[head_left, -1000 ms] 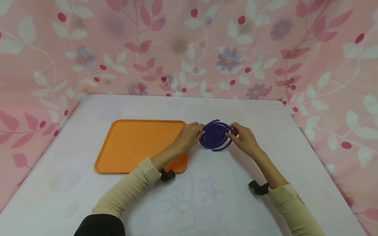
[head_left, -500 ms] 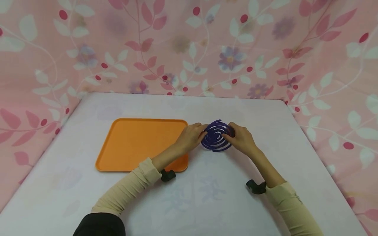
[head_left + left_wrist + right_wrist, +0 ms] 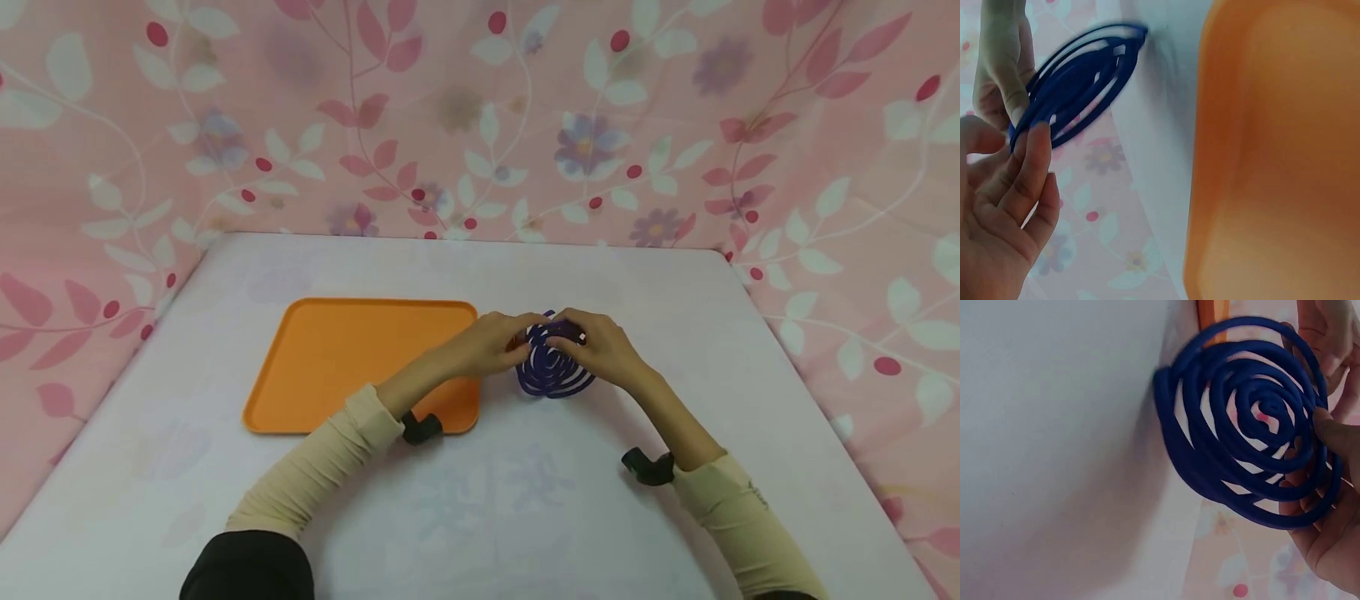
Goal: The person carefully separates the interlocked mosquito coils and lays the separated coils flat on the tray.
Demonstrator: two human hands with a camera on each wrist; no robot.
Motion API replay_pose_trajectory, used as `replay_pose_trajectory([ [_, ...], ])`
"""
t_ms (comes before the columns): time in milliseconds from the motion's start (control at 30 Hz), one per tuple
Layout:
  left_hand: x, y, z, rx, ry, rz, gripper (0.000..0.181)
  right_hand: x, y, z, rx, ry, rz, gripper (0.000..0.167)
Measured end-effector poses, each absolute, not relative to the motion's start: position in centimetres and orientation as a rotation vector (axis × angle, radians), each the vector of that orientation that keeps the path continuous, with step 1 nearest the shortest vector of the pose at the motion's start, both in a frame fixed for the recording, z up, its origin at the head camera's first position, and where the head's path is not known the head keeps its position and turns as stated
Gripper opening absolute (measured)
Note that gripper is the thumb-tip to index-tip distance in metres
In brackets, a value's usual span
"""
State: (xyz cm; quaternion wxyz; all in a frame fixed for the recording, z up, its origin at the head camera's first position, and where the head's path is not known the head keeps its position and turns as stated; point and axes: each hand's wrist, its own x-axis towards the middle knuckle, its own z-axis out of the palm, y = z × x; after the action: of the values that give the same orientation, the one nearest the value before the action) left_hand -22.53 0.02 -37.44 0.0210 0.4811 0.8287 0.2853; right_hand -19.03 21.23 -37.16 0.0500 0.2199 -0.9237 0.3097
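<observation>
A dark blue spiral coil (image 3: 553, 379) is held up above the table, just right of the orange tray. My right hand (image 3: 602, 348) pinches its outer rings, thumb on the near face and fingers behind, as the right wrist view shows. At the coil's upper left edge, my left hand (image 3: 491, 343) holds the rim between thumb and fingers. The left wrist view shows the coil (image 3: 1079, 87) tilted nearly edge-on, beside the left hand's (image 3: 1007, 212) curled fingers. Its rings hang loosely apart with gaps in the right wrist view.
The orange tray (image 3: 360, 358) lies flat under the left forearm. A white cloth covers the table (image 3: 525, 533), and a pink floral curtain (image 3: 450, 108) hangs behind and at both sides. A dark wrist camera (image 3: 648, 468) sits near each cuff.
The coil's rings have spread from a flat, tight disc and now hang looser and lower. Both hands have come closer together at its top edge.
</observation>
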Motion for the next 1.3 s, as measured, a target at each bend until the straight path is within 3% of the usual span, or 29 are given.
replay_pose_trajectory([
  [300, -23.5, -0.2, -37.1, 1.789, 2.719, 0.634, 0.035, -18.8, 21.4, -36.8, 0.771, -2.792, 1.018, 0.009],
  [633, -23.9, 0.3, -36.8, 2.075, 2.665, 0.781, 0.024, -18.6, 21.7, -35.8, 0.834, -2.815, 1.171, 0.008],
  [800, -23.7, 0.5, -36.2, 2.089, 2.584, 0.796, 0.014, -18.3, 21.6, -34.8, 0.842, -2.849, 1.201, 0.008],
  [1300, -23.7, 0.6, -34.2, 1.851, 2.362, 0.729, 0.007, -19.6, 22.6, -32.3, 1.028, -2.993, 1.342, 0.008],
])
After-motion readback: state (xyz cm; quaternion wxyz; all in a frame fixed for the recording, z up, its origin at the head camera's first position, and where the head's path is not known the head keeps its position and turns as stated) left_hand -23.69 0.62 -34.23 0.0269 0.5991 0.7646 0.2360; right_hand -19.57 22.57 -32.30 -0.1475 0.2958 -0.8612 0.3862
